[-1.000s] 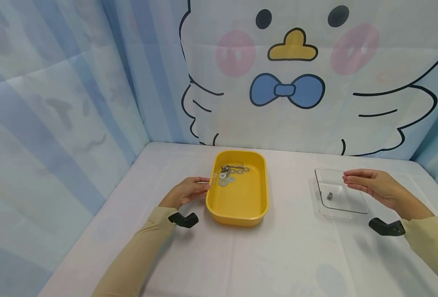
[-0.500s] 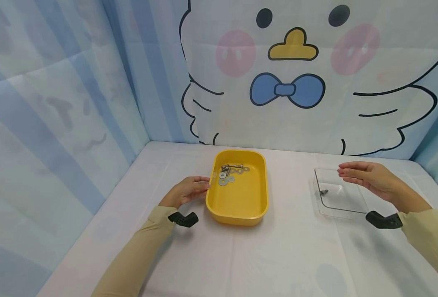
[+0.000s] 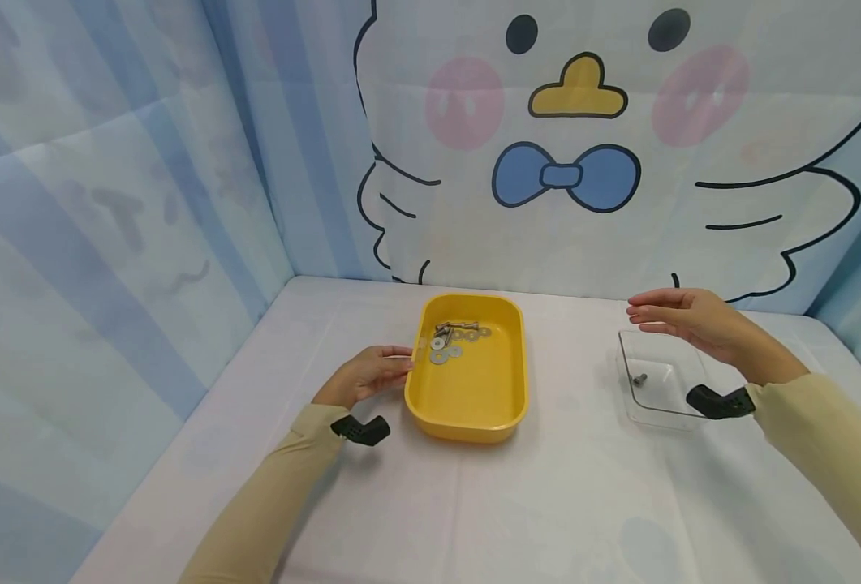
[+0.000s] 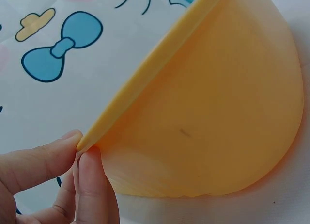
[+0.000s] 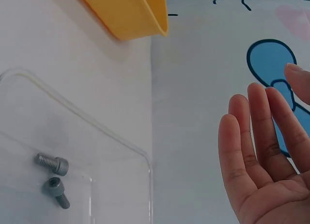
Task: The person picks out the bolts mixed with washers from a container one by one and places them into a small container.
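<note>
My left hand (image 3: 366,377) pinches the left rim of a yellow tray (image 3: 474,397) between thumb and fingers, as the left wrist view shows up close. Inside the tray, towards its far left, lie several metal screws (image 3: 464,326) and flat washers (image 3: 439,357). Over the far side of a clear plastic box (image 3: 660,397), my right hand (image 3: 703,328) hovers with its fingers nearly straight and nothing in them. Two short socket-head screws lie in that box in the right wrist view: one screw (image 5: 52,163) close beside the other screw (image 5: 57,192).
A white cloth (image 3: 561,503) covers the table. Behind it hangs a curtain (image 3: 547,251) with a cartoon bird, and a blue striped curtain (image 3: 109,243) closes the left side. Dark wrist mounts (image 3: 720,402) stick out below the hands.
My right hand has moved left and away from me, rising over the box's far edge. In the box, the visible screw has shifted left. The left hand and yellow tray have stayed still.
</note>
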The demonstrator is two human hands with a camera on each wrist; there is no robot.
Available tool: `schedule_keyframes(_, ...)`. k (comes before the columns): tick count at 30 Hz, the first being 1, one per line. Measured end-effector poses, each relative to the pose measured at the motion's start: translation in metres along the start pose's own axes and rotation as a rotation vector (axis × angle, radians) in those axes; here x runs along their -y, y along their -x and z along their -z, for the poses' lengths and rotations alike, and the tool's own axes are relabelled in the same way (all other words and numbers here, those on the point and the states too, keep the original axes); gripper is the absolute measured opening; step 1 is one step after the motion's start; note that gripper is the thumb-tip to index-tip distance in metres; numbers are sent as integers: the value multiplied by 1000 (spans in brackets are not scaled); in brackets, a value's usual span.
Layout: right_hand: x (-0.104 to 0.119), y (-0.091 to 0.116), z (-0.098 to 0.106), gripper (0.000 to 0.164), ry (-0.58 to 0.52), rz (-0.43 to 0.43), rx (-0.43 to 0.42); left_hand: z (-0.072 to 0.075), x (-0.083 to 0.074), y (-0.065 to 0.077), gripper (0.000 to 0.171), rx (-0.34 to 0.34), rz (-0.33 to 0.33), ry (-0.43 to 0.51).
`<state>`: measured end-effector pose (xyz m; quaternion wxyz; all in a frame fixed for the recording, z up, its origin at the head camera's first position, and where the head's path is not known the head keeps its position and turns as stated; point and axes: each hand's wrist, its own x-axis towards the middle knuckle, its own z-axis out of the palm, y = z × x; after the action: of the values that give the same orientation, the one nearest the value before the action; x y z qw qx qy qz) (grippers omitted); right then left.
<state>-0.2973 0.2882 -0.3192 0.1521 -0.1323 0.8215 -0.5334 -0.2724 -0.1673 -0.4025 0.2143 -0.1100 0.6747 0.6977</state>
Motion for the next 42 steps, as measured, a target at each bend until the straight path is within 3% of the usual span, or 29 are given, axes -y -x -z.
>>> schedule_keyframes(3,9,-5,-6,20,50,5,11,0,0,0,43,-9,10,2)
schedule_keyframes(9,24,-15,-21,48,197,11,9,-1,-1,1,42,-26,25,12)
schedule_keyframes(13,32,-25,-32,53,249,15,7,-1,-1,1,43,-14,16,5)
schedule_keyframes(31,59,-81,-86,39,251,68,86,-1,-4,2,45,-7,43,29)
schedule_keyframes(42,67,-114,-125,35,146,63,127,-1,-4,1,45,-18,62,35)
